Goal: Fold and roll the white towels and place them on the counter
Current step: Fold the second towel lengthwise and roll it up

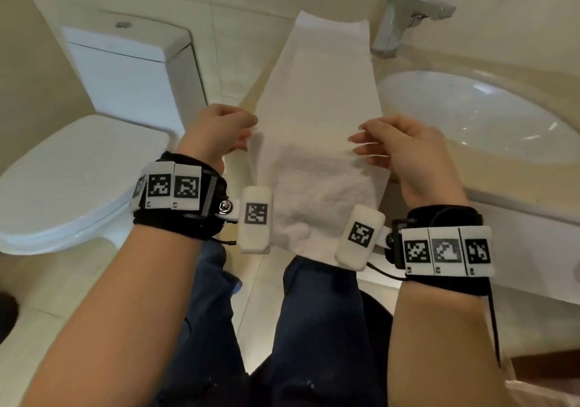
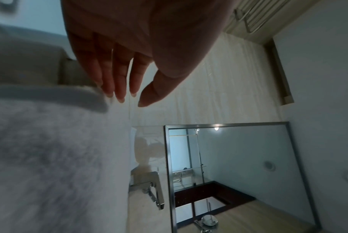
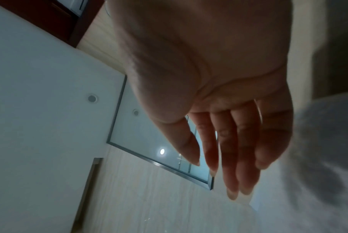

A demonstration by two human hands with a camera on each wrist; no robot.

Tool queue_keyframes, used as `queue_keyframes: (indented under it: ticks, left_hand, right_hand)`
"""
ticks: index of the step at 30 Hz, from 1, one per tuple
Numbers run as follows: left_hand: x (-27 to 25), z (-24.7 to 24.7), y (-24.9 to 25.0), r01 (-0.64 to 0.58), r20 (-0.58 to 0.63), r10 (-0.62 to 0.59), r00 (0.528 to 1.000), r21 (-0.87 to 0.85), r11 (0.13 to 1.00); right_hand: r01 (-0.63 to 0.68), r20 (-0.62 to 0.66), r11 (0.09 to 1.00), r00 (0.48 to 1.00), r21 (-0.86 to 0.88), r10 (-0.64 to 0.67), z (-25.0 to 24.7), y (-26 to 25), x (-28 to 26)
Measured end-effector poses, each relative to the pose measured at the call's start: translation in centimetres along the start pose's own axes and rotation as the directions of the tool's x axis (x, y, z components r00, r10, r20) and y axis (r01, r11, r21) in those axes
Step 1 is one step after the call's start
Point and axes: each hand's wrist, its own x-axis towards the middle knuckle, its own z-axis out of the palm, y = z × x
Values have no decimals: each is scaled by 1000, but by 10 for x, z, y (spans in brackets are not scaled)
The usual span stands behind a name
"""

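Observation:
A white towel (image 1: 317,102), folded into a long narrow strip, lies on the counter (image 1: 470,58) from the back wall to the front edge, and its near end hangs over toward me. My left hand (image 1: 238,136) is at the strip's left edge, and my right hand (image 1: 361,143) at its right edge. The left wrist view shows my left hand (image 2: 129,97) with straight fingers just above the towel (image 2: 49,157), gripping nothing. In the right wrist view my right hand (image 3: 218,173) also has straight fingers beside the towel (image 3: 318,157).
A white sink basin (image 1: 486,117) is set in the counter right of the towel, with a chrome faucet (image 1: 405,20) behind it. A toilet (image 1: 78,180) and its tank (image 1: 131,61) stand to the left. A mirror (image 2: 238,165) hangs on the wall.

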Motion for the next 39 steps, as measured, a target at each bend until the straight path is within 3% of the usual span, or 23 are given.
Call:
queue_keyframes:
  ticks: [4,8,12,16,19,23,32,39]
  left_hand:
    - [-2,5,-20,22,-61,-20,998,33,999]
    - [-6,5,-39,29,-107,-21,994,74,997]
    - [-13,10,-51,31,-98,-26,995,46,998]
    - [-14,17,-54,37,-110,-35,993,14,999]
    - [-17,20,-56,57,-23,-59,998,-66,996]
    - [-24,20,-58,81,72,-70,995,-158,984]
    - [-18,21,-63,-25,-100,24,995,-13,1000]
    - [-11,18,-58,-34,-124,43,991,73,997]
  right_hand:
    - [-92,-88,994,992,-56,87,-4,15,-5]
    - [-181,-230,949,965,-257,122,-13,40,-7]
    - [-246,-222,885,960,-396,168,-22,52,-14]
    - [-176,-160,972,975,-157,151,-17,61,-20]
    - [-170,-177,985,969,17,170,-12,72,-22]
    - [-153,-192,988,969,35,157,-12,78,-23]
    - [-135,-24,991,991,21,135,-20,66,-18]
    - [-157,-65,936,980,314,186,-17,61,-17]
